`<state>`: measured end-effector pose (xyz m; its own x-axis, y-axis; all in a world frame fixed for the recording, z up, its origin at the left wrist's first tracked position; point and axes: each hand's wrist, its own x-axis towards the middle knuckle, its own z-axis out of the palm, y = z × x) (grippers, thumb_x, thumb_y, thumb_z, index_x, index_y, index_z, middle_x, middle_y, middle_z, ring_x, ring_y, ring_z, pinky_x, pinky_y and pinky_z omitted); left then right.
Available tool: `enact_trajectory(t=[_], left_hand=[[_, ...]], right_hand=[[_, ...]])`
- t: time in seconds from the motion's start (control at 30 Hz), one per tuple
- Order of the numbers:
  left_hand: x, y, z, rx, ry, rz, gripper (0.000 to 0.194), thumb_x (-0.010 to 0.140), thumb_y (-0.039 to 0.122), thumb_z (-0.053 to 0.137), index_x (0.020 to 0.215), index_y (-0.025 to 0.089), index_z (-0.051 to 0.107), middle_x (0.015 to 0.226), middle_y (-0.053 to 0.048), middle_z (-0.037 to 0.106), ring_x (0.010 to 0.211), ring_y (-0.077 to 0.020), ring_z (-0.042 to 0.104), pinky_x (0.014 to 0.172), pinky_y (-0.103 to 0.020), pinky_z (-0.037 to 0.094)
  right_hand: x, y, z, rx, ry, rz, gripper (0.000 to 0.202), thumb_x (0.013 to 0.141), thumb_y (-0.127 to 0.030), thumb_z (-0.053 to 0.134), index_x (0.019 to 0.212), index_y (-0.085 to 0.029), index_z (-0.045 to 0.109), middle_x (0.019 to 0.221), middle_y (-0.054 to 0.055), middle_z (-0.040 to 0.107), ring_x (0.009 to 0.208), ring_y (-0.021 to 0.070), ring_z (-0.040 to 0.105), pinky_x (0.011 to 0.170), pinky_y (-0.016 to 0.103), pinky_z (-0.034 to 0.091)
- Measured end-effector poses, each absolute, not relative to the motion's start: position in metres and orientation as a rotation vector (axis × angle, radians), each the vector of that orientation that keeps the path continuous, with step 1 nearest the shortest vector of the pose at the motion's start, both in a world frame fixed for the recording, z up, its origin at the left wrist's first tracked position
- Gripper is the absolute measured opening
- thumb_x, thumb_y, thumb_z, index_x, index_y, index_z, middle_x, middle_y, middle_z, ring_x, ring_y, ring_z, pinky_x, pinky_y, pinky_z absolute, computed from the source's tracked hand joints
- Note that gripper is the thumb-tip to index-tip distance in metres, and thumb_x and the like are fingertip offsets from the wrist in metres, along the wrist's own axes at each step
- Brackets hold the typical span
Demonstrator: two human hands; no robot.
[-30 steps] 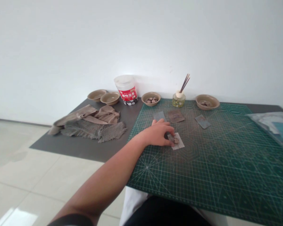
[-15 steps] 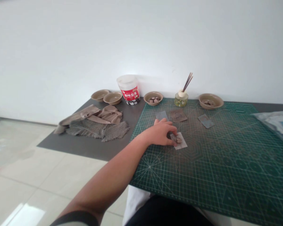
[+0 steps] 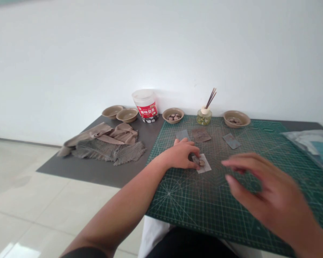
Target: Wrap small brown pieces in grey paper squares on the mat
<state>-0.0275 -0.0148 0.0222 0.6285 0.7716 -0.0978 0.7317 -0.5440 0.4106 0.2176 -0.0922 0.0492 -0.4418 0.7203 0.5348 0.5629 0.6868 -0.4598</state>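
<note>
A small white square sheet (image 3: 206,168) lies on the green cutting mat (image 3: 193,211), with a small brownish piece (image 3: 201,163) on top. My left hand (image 3: 181,154) rests at the sheet's left edge, its thumb and fingers curved around a gap and touching the sheet beside the piece. To the right, my right hand (image 3: 266,190) hovers above the mat, slightly blurred, thumb and fingers apart and nothing between them. Behind the hands lie a grey packet (image 3: 182,134), a brown patch (image 3: 201,135) and another grey packet (image 3: 232,141).
Along the wall stand two bowls (image 3: 127,115), a white-and-red tub (image 3: 146,106), a bowl of brown pieces (image 3: 173,115), a reed diffuser (image 3: 204,116) and another bowl (image 3: 236,119). Crumpled cloths (image 3: 104,143) lie left, a plastic bag (image 3: 314,143) right.
My right hand has come into view from the right. My left hand stays at the sheet, and the dark thing by its fingertips no longer shows. The view has shifted slightly.
</note>
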Motion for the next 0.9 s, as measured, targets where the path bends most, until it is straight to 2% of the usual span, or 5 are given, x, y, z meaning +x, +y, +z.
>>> enact_trajectory(t=[0.07,0.2,0.5,0.7,0.9], left_hand=[[-0.027,-0.015,0.021,2.44,1.209,0.141,0.036,0.077,0.052,0.073,0.104,0.029,0.069,0.104,-0.005,0.061,0.113,-0.0325,0.045,0.104,-0.062,0.026],[-0.028,-0.014,0.02,2.432,1.233,0.14,0.034,0.076,0.05,0.073,0.102,0.028,0.068,0.103,-0.004,0.061,0.111,-0.032,0.046,0.104,-0.062,0.025],[-0.027,-0.012,0.019,2.46,1.222,0.119,0.031,0.078,0.049,0.07,0.098,0.026,0.065,0.099,-0.004,0.06,0.106,-0.0295,0.046,0.097,-0.05,0.03],[-0.027,-0.011,0.017,2.464,1.228,0.11,0.034,0.077,0.053,0.071,0.097,0.025,0.065,0.097,-0.003,0.06,0.105,-0.0291,0.047,0.095,-0.046,0.031],[-0.028,-0.009,0.015,2.43,1.248,0.104,0.038,0.076,0.057,0.072,0.099,0.027,0.065,0.098,-0.002,0.061,0.106,-0.029,0.047,0.094,-0.046,0.03]], right_hand=[[0.211,-0.077,0.038,-1.058,-2.261,0.308,0.021,0.089,-0.022,0.067,0.11,-0.027,0.069,0.107,0.006,0.07,0.101,0.0265,0.064,0.088,0.041,0.055],[0.203,-0.049,0.009,-1.112,-2.473,0.411,0.026,0.084,-0.015,0.07,0.109,-0.022,0.069,0.113,0.007,0.069,0.105,0.027,0.061,0.095,0.045,0.051],[0.192,-0.045,-0.008,-0.999,-2.492,0.398,0.006,0.091,-0.019,0.065,0.097,-0.019,0.065,0.103,0.007,0.07,0.1,0.0251,0.06,0.09,0.041,0.049],[0.19,-0.039,-0.01,-0.995,-2.454,0.472,0.011,0.086,-0.017,0.071,0.095,-0.02,0.066,0.096,0.005,0.069,0.094,0.022,0.061,0.085,0.036,0.049],[0.199,-0.032,-0.012,-0.951,-2.437,0.483,0.002,0.088,-0.02,0.07,0.087,-0.021,0.069,0.093,0.004,0.068,0.093,0.0204,0.061,0.084,0.034,0.049]])
